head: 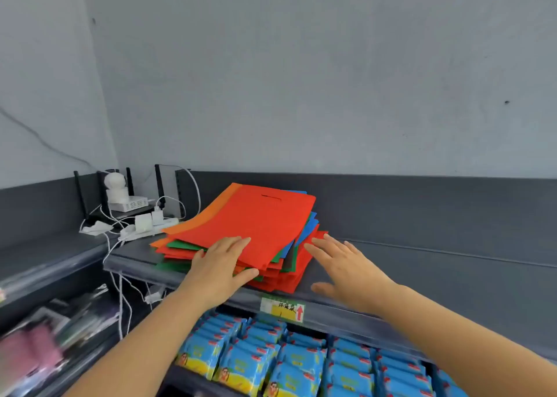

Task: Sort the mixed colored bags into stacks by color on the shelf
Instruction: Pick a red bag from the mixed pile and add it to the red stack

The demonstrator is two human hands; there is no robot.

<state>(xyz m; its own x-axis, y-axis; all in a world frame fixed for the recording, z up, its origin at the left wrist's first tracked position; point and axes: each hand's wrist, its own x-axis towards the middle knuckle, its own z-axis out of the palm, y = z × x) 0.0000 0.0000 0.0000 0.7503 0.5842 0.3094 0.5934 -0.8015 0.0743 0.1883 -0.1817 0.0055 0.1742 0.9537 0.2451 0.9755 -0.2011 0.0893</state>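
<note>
One mixed pile of flat bags lies on the dark grey top shelf (pixel 422 276). A red bag (pixel 256 219) with a slot handle is on top, an orange bag (pixel 193 222) peeks out at its left, and green (pixel 184 244) and blue (pixel 307 228) edges show lower down. My left hand (pixel 223 264) rests flat on the pile's near edge, fingers spread over the red top bag, thumb at the front. My right hand (pixel 343 267) hovers open just right of the pile, fingertips near its red corner, holding nothing.
At the shelf's left end sit a white power strip (pixel 150 228) with chargers, cables, a white box and a small white camera (pixel 116 190). A price label (pixel 283 309) is on the shelf's front rail. Blue snack packets (pixel 301 363) fill the lower shelf.
</note>
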